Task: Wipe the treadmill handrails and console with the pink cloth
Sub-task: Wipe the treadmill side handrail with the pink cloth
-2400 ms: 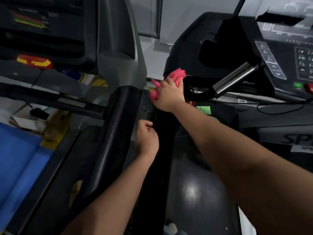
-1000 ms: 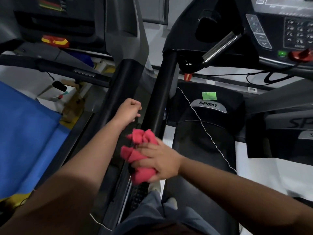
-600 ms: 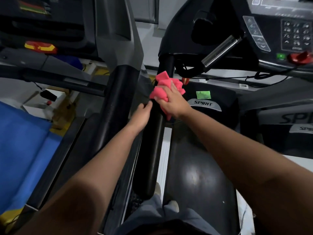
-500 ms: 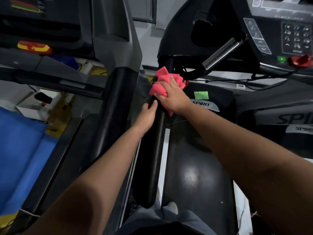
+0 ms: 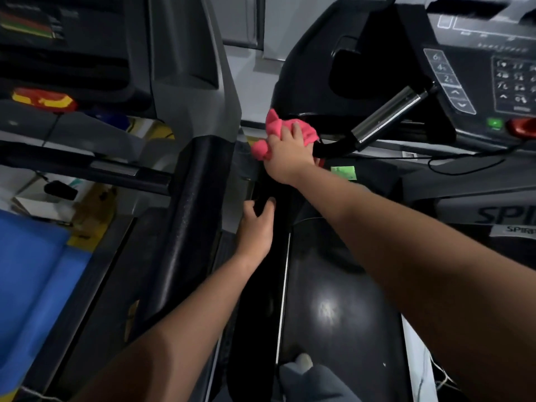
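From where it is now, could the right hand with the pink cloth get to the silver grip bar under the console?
Probably yes. The right hand holds the pink cloth at the handrail's top end, and the silver grip bar sits just to its right with nothing between them.

Pink cloth soft, matt, bunched, handrail black, matt, faintly grainy, grip bar polished metal, belt black, glossy sheen, console smooth dark plastic.
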Available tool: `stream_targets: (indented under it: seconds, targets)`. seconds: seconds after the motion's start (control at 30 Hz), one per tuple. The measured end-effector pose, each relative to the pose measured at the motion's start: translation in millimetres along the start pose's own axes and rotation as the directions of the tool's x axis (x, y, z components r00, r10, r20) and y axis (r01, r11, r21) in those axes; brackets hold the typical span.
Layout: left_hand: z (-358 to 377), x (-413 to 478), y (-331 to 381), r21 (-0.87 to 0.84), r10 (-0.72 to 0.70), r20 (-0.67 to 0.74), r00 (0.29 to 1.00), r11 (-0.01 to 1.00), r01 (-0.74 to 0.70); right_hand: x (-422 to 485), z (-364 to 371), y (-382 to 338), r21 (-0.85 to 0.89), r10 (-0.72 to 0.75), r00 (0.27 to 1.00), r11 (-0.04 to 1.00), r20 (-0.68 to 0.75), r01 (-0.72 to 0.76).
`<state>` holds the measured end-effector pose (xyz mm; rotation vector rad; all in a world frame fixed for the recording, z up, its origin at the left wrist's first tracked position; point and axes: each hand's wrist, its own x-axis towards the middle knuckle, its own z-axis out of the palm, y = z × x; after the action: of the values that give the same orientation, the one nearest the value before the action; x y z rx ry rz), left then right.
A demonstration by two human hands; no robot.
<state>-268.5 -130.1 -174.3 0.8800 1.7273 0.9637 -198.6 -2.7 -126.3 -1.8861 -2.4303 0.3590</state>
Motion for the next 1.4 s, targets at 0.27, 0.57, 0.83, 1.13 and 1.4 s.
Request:
stream_targets:
  seconds: [0.27, 0.57, 0.83, 1.13, 1.4]
  targets:
    - [1.6, -4.2, 2.8, 0.017, 0.054, -0.066, 0.996, 0.998, -0.053, -64.0, 14.8, 24.4, 0.253, -0.309, 0.948, 0.914, -0.072, 0.317]
    - [-2.2, -9.0, 1.2, 0.054, -0.045, -0.098, 0.994, 0.997, 0.050, 9.6, -8.1, 7.2, -0.133, -0.206, 0.978, 0.969, 0.029, 0.208]
    - [-3.0, -3.9, -1.5, 0.067, -0.048, -0.196, 0.980, 0.996, 0.062, -32.8, 11.1, 33.9, 0.091, -0.407, 0.908, 0.905, -0.100, 0.416]
    - [5.0, 1.7, 17.5, 0.290, 0.041, -0.303, 0.952, 0.956, 0.051, -99.7, 34.9, 112.7, 0.550, -0.493, 0.867, 0.745, 0.073, 0.377]
    - [64.6, -13.8, 72.8, 0.462, 0.490, -0.063, 0.870, 0.787, -0.409, -115.7, -13.3, 159.3, 0.803, -0.118, 0.979, 0.592, 0.168, -0.067]
